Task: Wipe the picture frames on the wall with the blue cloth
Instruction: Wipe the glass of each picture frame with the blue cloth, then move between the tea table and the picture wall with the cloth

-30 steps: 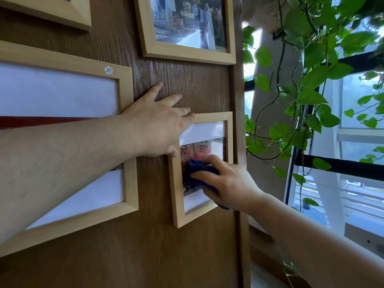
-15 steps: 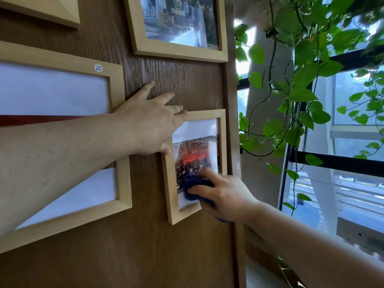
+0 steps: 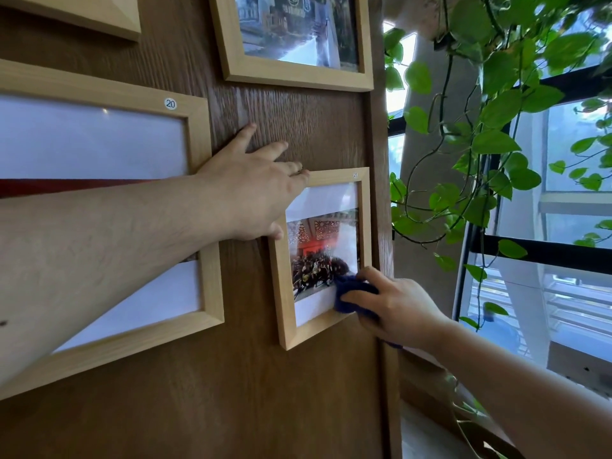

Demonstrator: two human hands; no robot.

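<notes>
A small light-wood picture frame (image 3: 284, 293) hangs on the dark wood wall (image 3: 231, 392), holding a photo of a crowd under a red banner. My left hand (image 3: 255, 190) lies flat over its upper left corner, fingers spread, pressing frame and wall. My right hand (image 3: 397, 309) presses the blue cloth (image 3: 351, 293) against the glass at the frame's lower right corner. Most of the cloth is hidden under my fingers.
A large frame marked 20 (image 3: 198, 134) hangs to the left, partly behind my left forearm. Another frame (image 3: 294, 74) hangs above, and a third frame's corner (image 3: 109, 21) shows at top left. Trailing green plant vines (image 3: 490, 144) hang right of the wall's edge, before windows.
My right hand has slid the blue cloth down and to the right across the glass, from the photo's middle to the lower right corner. My left hand has stayed on the frame's upper left corner.
</notes>
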